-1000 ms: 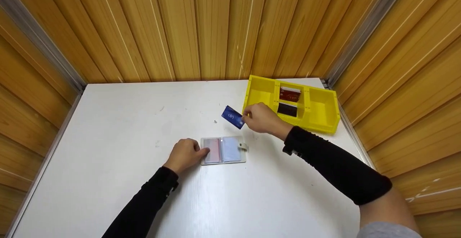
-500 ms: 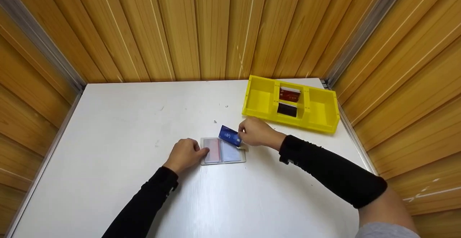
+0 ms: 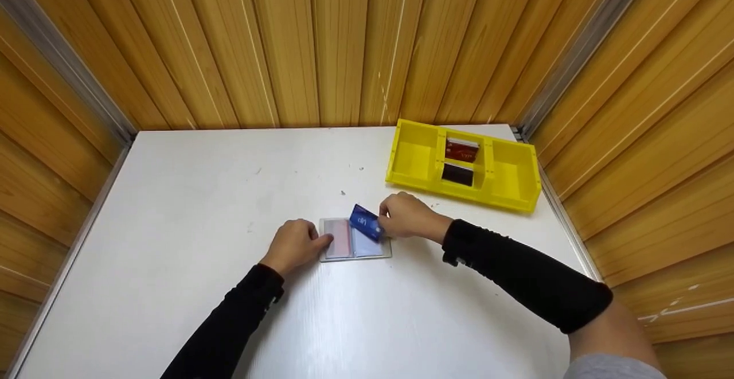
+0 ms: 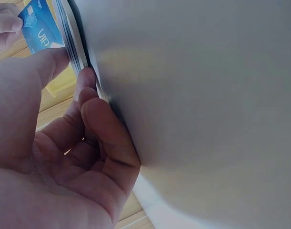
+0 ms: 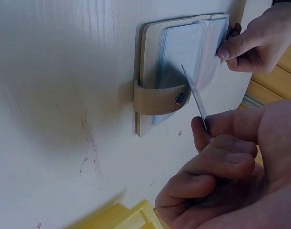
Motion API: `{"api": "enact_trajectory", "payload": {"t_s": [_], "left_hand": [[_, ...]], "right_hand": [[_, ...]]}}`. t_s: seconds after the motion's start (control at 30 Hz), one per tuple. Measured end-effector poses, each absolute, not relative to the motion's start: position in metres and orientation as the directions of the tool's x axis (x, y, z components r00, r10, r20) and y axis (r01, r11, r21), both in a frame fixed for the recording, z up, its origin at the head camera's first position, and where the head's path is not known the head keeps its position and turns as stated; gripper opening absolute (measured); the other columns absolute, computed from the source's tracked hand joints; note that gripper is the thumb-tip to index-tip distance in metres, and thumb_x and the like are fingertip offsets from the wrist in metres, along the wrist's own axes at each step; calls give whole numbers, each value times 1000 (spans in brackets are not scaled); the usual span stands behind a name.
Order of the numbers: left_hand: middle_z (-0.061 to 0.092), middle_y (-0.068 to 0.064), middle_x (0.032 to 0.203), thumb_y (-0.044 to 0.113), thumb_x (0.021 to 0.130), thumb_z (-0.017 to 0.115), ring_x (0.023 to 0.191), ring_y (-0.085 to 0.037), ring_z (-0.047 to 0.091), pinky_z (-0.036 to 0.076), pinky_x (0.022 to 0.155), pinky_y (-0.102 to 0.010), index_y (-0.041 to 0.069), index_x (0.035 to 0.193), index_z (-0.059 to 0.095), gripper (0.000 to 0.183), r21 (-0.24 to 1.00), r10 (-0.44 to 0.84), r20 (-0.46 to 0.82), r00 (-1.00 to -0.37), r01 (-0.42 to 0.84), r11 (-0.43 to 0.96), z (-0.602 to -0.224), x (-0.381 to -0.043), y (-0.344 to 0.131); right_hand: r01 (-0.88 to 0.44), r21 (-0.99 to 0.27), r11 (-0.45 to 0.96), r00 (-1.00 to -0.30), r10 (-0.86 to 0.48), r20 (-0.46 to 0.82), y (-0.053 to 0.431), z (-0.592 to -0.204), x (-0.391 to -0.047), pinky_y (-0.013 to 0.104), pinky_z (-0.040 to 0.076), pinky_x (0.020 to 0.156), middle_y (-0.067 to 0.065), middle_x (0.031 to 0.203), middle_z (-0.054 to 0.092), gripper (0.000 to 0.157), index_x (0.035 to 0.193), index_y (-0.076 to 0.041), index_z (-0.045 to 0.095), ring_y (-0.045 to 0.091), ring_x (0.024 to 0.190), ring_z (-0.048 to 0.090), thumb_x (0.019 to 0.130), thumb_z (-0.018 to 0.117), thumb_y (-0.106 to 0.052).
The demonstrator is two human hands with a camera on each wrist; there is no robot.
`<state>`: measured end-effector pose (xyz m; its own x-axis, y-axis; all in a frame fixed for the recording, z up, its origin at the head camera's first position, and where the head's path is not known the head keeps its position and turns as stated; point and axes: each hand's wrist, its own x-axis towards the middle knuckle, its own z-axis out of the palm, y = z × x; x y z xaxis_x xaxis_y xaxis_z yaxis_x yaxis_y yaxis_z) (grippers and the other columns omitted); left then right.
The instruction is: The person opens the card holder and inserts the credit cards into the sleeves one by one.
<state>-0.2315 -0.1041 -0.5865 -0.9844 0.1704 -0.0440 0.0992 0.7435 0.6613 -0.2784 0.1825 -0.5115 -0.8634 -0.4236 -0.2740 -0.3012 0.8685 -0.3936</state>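
A small card holder [image 3: 342,240] lies spread on the white table, with clear sleeves on both sides and a reddish card showing in the left one. In the right wrist view its beige strap [image 5: 159,99] with a snap button curls over the sleeves. My left hand [image 3: 295,245] pinches the holder's left edge, thumb on top and fingertips under it. My right hand [image 3: 410,215] pinches a blue VIP card [image 3: 365,222] by one end between thumb and forefinger. The card is tilted over the holder's right page; in the right wrist view it shows edge-on, [image 5: 195,93] above the sleeves.
A yellow three-compartment bin [image 3: 413,155] stands at the back right of the table. Its middle compartment holds red cards [image 3: 461,150] and dark cards [image 3: 457,174]. Wood-patterned walls [image 3: 338,46] enclose the table at the back and sides.
My right hand has brought the blue card from beside the yellow bin down toward me, over the holder's right page. My left hand has stayed on the holder's left edge.
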Motion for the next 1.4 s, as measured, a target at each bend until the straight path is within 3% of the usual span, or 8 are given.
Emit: {"api": "enact_trajectory", "payload": {"t_s": [0.23,0.5,1.03,1.3,1.4], "left_hand": [[52,5,64,35,98,83,68,-16,50,39,65,-31,14,65,63,43,657,175,-50,-983,99,747,-585,-233,-104],[51,5,64,37,98,82,68,-16,50,39,66,-32,15,65,61,45,660,172,-60,-983,90,746,-584,-232,-103],[58,3,68,39,98,83,70,-18,55,42,68,-33,15,65,63,45,648,172,-69,-983,87,757,-585,-232,-102],[60,2,71,38,96,84,71,-18,55,43,67,-33,14,66,67,43,638,174,-50,-983,103,763,-586,-234,-102],[59,2,70,39,96,84,70,-18,54,41,66,-33,14,66,65,44,637,169,-55,-984,96,765,-586,-234,-102]], "right_hand": [[-290,-370,882,-858,-411,-308,179,-514,-278,37,48,80,10,98,73,28,101,-7,83,24,92,60,103,65,-28],[-241,-380,893,-845,-386,-371,174,-516,-275,36,48,76,8,93,71,29,102,-7,83,24,89,61,104,66,-30],[-284,-369,885,-803,-430,-413,164,-519,-272,35,51,73,6,88,72,26,102,-5,82,22,81,62,104,67,-27],[-338,-342,877,-808,-457,-373,161,-521,-272,41,54,85,7,90,74,26,98,-5,83,23,89,60,102,70,-27],[-340,-336,878,-803,-457,-382,158,-522,-272,41,56,82,8,90,74,26,100,-4,82,23,86,62,103,71,-27]]}}
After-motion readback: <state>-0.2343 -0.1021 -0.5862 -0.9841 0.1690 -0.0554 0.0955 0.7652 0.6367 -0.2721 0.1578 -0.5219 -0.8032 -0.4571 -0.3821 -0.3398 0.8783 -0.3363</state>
